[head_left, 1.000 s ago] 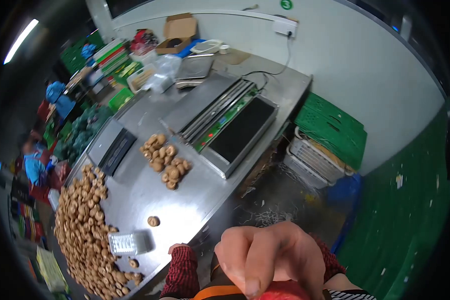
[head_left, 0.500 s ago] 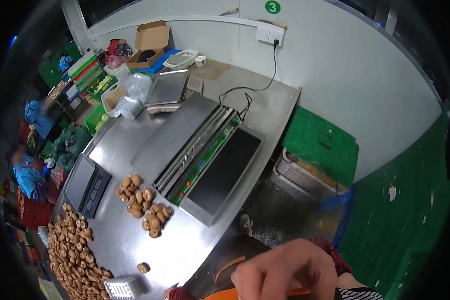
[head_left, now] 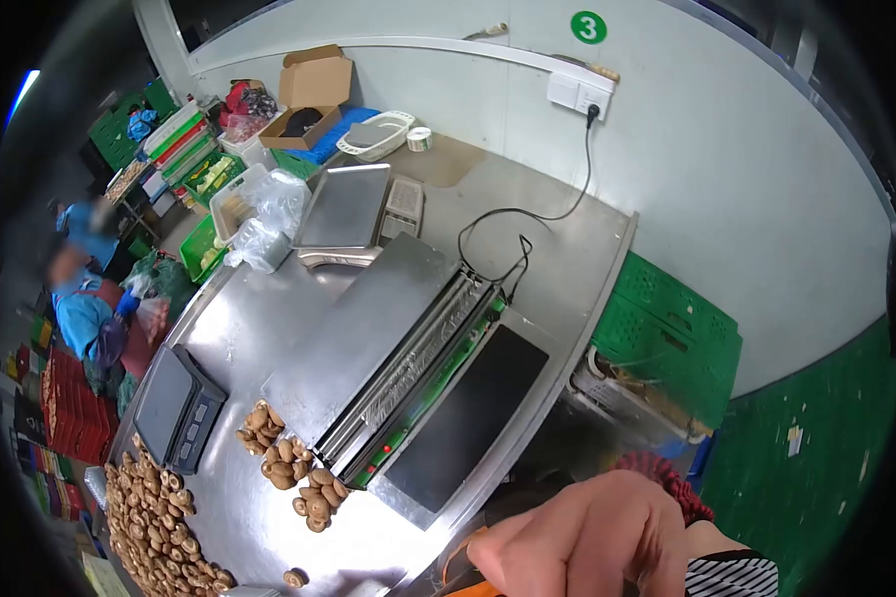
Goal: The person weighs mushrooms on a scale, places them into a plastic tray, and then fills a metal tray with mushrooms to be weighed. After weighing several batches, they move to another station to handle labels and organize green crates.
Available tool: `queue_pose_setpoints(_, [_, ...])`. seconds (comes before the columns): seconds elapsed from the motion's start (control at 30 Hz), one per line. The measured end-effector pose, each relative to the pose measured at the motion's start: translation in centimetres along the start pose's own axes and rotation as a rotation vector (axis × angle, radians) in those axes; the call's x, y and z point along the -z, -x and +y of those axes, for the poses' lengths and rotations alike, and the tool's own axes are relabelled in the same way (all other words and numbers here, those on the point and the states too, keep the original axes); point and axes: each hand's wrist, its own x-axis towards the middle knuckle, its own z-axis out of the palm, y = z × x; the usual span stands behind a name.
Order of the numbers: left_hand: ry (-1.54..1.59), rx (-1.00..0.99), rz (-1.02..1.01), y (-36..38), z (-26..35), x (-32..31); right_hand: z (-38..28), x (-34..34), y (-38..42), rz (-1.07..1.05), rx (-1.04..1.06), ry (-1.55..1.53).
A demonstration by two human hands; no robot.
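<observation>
My right hand is close to the camera at the lower right, its fingers curled inward. Whatever the fingers may hold is hidden. My left hand is out of the frame. Nearest to the right hand is a film wrapping machine with a roll of clear film and a dark flat plate. Three small clusters of shiitake mushrooms lie by its lower left corner. One single mushroom sits apart near the bottom edge. A large heap of shiitake mushrooms spreads over the left end of the steel table.
A black digital scale stands beside the heap; another scale is farther back. Plastic bags, an open cardboard box and a white basket line the far end. Green crates stand right of the table. People in blue are at left.
The view has shifted, so the table contents appear farther right and lower. My right hand remains curled at the lower right. A red cuff at the bottom has left the frame.
</observation>
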Motion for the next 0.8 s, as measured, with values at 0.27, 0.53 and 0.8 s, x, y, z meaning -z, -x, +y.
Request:
queue_pose_setpoints(0.27, [1.176,-0.438,0.451,12.6,27.7,14.8,-0.8,5.0,-3.3,-0.169,0.112,0.036])
queue_pose_setpoints(0.53, [1.351,-0.89,-0.136,26.7,49.2,20.4,-1.5,12.0,-6.0,-0.065,0.071,-0.039])
queue_pose_setpoints(0.8, [0.988,-0.962,-0.512,30.2,66.0,17.2,-4.2,22.2,-8.5,0.023,0.058,-0.124])
